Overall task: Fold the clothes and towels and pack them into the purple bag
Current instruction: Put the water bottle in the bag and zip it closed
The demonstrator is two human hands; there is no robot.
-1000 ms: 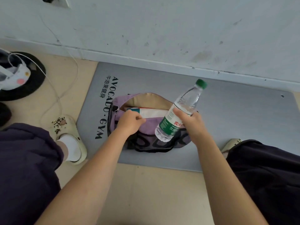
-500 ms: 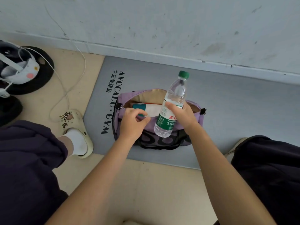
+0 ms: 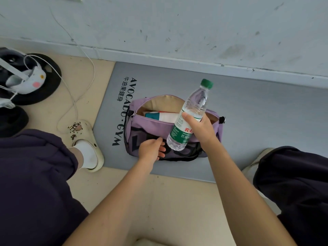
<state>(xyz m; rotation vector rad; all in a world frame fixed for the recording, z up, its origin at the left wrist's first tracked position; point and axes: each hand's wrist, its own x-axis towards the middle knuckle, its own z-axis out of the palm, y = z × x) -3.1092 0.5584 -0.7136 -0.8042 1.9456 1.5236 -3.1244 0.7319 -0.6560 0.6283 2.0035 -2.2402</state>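
Far left of my hands, a round black stand base sits on the beige floor w/ a white plush toy on it, and a thin white cable loops across the floor toward my cream clog w/ charms, which I wear on my left foot over a white sock. My dark purple shorts leg covers the lower left corner.

My left hand rests low on the front panel of the purple fabric bag w/ black lettering, fingers loosely curled and touching the cloth; I can't tell if they pinch anything. The bag lies on a grey gym mat printed "AVOCADO·GYM", up and right of that hand, w/ its top zip open and tan lining showing. Inside, just above my left hand and left of my right thumb, lies a folded white-and-teal cloth.

My right hand is clamped round a clear plastic water bottle w/ green cap and green label, thumb across the front, fingers wrapped behind. The bottle tilts, cap up and to the right, base down by my left fingertips, over the bag's open mouth and front panel. Right of my right forearm, my other dark shorts leg fills the corner. A scuffed pale wall runs behind the mat.
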